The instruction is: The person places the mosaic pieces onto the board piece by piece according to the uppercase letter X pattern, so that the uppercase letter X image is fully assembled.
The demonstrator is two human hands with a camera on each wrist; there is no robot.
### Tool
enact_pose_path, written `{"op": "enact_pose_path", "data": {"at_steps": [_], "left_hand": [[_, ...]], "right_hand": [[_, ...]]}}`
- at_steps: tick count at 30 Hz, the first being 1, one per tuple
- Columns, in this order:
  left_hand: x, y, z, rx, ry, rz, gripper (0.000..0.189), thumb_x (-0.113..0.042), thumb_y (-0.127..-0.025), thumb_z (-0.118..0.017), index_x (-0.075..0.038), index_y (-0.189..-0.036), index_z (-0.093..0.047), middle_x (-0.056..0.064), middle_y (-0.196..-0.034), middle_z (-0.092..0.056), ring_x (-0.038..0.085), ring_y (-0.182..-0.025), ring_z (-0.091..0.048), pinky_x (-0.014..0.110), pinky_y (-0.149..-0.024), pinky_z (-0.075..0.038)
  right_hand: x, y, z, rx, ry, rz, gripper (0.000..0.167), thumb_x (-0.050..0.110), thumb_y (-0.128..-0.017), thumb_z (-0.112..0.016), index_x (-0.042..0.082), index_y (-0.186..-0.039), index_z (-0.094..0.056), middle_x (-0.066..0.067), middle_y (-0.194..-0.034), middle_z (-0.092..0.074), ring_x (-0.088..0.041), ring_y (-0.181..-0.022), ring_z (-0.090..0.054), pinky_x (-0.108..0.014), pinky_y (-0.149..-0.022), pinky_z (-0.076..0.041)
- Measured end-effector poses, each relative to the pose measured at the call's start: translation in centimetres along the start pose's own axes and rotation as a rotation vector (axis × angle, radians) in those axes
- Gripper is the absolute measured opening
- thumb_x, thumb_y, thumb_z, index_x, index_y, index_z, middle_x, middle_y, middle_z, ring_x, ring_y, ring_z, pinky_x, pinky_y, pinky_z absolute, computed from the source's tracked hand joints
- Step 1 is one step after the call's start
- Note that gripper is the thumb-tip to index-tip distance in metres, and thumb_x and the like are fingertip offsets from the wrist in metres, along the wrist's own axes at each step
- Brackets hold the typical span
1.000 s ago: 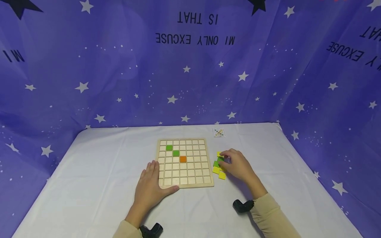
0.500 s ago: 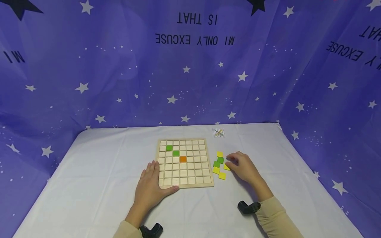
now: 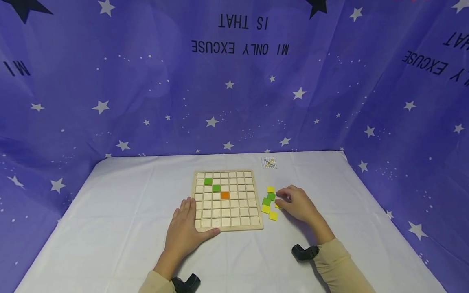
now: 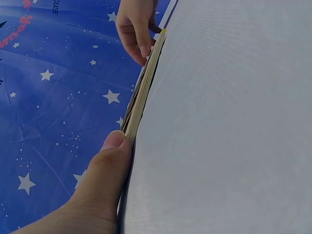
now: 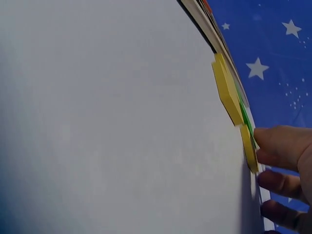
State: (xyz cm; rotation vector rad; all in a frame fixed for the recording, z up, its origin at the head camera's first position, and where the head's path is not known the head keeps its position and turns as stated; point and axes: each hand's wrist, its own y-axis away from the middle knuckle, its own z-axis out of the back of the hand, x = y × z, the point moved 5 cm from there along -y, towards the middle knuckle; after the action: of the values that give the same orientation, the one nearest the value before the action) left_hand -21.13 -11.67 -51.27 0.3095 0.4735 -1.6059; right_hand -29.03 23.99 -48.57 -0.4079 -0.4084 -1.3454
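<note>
In the head view, a wooden grid board lies flat on the white cloth. Two green tiles and one orange tile sit in its squares. My left hand rests at the board's near left corner, fingers along the side and thumb against the front edge. Right of the board lie loose yellow tiles and green tiles. My right hand is beside them, thumb and index finger apart; its thumb touches or nearly touches a partly hidden yellow tile.
A small card printed with a coloured grid lies beyond the loose tiles. A purple starred curtain hangs behind the table and at its sides. Black devices are strapped at both wrists.
My right hand has drawn back to the right off the loose tiles, uncovering several, then edged slightly left again by the rightmost yellow tile. The left hand and board stay put.
</note>
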Motion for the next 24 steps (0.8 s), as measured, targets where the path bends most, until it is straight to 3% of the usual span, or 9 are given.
{"op": "enact_pose_path", "data": {"at_steps": [6, 16, 21, 24], "left_hand": [[0.1, 0.0, 0.0, 0.002, -0.004, 0.002, 0.137, -0.089, -0.062, -0.063, 0.003, -0.156, -0.023, 0.019, -0.165, -0.02, 0.037, -0.154, -0.017, 0.052, -0.126, -0.016], [-0.1, -0.1, 0.1, 0.001, 0.0, -0.004, 0.137, -0.089, -0.063, -0.063, 0.003, -0.155, -0.023, 0.02, -0.164, -0.02, 0.037, -0.153, -0.017, 0.052, -0.126, -0.016], [-0.2, -0.1, 0.1, 0.003, 0.005, -0.006, 0.137, -0.089, -0.063, -0.063, 0.003, -0.156, -0.022, 0.02, -0.164, -0.02, 0.037, -0.153, -0.017, 0.052, -0.126, -0.016], [-0.2, 0.0, 0.2, -0.001, 0.001, -0.005, 0.137, -0.089, -0.063, -0.063, 0.004, -0.155, -0.023, 0.02, -0.164, -0.021, 0.037, -0.153, -0.018, 0.052, -0.126, -0.017]], "right_hand": [[1.0, -0.4, -0.7, -0.014, 0.074, -0.026, 0.038, 0.038, -0.087, -0.075, 0.015, -0.117, -0.072, -0.002, -0.11, -0.066, -0.026, -0.108, -0.057, -0.047, -0.092, -0.05], [1.6, -0.6, -0.8, -0.036, 0.145, -0.018, 0.035, 0.033, -0.086, -0.077, 0.014, -0.115, -0.074, 0.0, -0.104, -0.065, -0.023, -0.102, -0.059, -0.043, -0.086, -0.052], [2.1, -0.7, -0.7, -0.064, 0.277, 0.012, 0.032, 0.032, -0.089, -0.072, 0.007, -0.109, -0.073, -0.003, -0.098, -0.065, -0.021, -0.091, -0.06, -0.04, -0.077, -0.054], [2.2, -0.8, -0.8, -0.059, 0.299, 0.01, 0.033, 0.033, -0.093, -0.067, 0.005, -0.11, -0.07, -0.004, -0.095, -0.061, -0.019, -0.082, -0.056, -0.035, -0.069, -0.051]]}}
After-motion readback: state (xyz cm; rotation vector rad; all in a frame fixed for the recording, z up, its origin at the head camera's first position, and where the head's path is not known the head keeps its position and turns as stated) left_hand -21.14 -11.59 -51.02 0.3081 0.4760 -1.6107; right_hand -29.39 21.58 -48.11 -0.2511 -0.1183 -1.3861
